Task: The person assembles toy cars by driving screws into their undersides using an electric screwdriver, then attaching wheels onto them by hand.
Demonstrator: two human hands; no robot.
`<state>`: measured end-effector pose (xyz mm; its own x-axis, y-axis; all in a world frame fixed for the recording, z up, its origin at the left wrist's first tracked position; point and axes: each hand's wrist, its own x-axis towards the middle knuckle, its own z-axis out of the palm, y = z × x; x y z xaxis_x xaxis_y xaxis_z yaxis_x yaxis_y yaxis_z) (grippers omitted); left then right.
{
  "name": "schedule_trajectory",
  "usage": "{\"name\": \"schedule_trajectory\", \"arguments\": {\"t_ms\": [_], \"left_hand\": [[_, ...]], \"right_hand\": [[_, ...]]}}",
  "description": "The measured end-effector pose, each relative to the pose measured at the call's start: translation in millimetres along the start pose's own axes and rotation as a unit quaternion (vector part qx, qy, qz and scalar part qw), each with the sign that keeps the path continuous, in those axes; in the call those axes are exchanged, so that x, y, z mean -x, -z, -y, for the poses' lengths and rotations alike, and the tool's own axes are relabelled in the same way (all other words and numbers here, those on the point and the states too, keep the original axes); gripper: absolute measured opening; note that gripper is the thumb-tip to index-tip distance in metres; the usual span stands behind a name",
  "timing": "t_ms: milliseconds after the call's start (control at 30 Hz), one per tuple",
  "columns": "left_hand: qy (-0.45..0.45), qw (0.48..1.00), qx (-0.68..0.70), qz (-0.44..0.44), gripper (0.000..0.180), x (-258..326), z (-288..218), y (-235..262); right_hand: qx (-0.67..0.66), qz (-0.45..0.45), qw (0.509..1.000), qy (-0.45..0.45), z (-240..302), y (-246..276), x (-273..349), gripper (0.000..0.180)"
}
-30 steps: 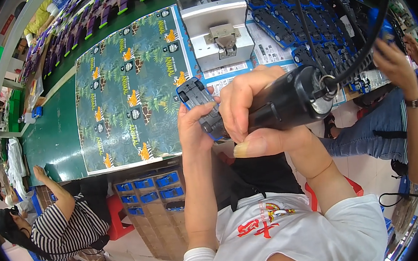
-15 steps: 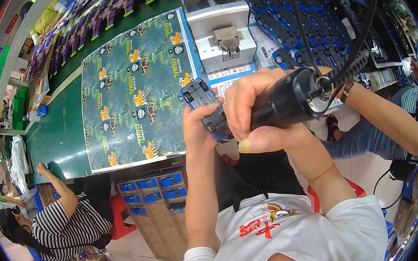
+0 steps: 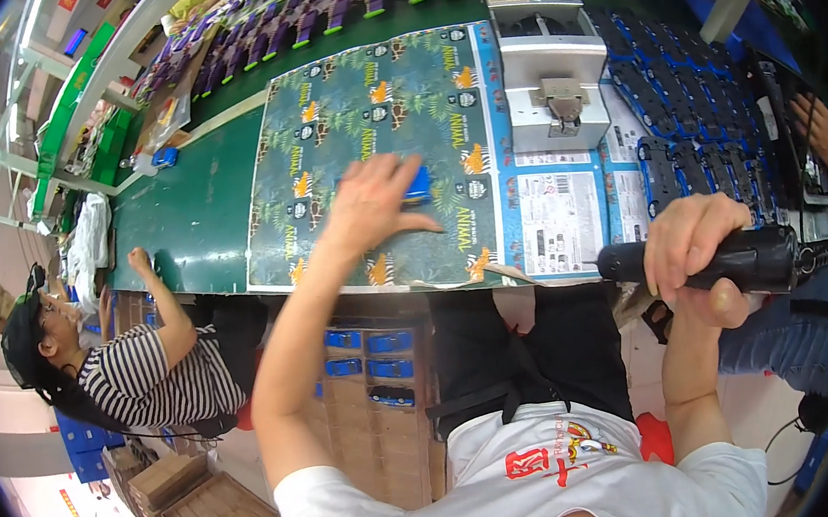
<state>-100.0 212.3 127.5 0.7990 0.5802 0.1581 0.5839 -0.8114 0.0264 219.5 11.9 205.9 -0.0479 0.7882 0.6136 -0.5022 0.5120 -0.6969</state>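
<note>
On the sheet printed with jungle animals (image 3: 324, 148), a blue toy car (image 3: 417, 187) lies partly covered by my left hand (image 3: 369, 203). That hand's fingers reach over the car, while its thumb stretches out to the side, apart from it. My right hand (image 3: 692, 247) is wrapped around a black electric screwdriver (image 3: 748, 261) beyond the table's front edge, its nose pointing left. A coiled cable runs from its rear end. Behind stands a silver screw feeder (image 3: 551, 76).
Rows of upturned toy car bodies (image 3: 683, 103) fill the right side. Purple parts with green tips (image 3: 331, 12) line the back. Below the table is a divided carton (image 3: 361, 433) holding blue cars. A co-worker in a striped shirt (image 3: 160, 368) sits at left.
My left hand has carried the car left and away from me onto the printed sheet, and its thumb has spread. My right hand has drawn the screwdriver off the car, to the right.
</note>
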Motion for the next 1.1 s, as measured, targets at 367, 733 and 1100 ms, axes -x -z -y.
{"name": "schedule_trajectory", "arguments": {"t_ms": [367,733,1100], "left_hand": [[0.027,0.95,0.125,-0.285,0.043,29.5,-49.9,-7.4],[0.154,0.898,0.1,-0.4,0.044,4.9,-15.9,-10.8],[0.217,0.959,-0.175,0.05,0.045,43.7,98.2,52.6]], "right_hand": [[0.019,-0.013,0.999,-0.042,5.0,13.0,20.4,0.027],[0.053,-0.08,0.995,-0.007,60.6,34.6,61.5,0.031],[0.203,-0.19,0.958,-0.062,9.9,14.6,27.5,0.02]]}}
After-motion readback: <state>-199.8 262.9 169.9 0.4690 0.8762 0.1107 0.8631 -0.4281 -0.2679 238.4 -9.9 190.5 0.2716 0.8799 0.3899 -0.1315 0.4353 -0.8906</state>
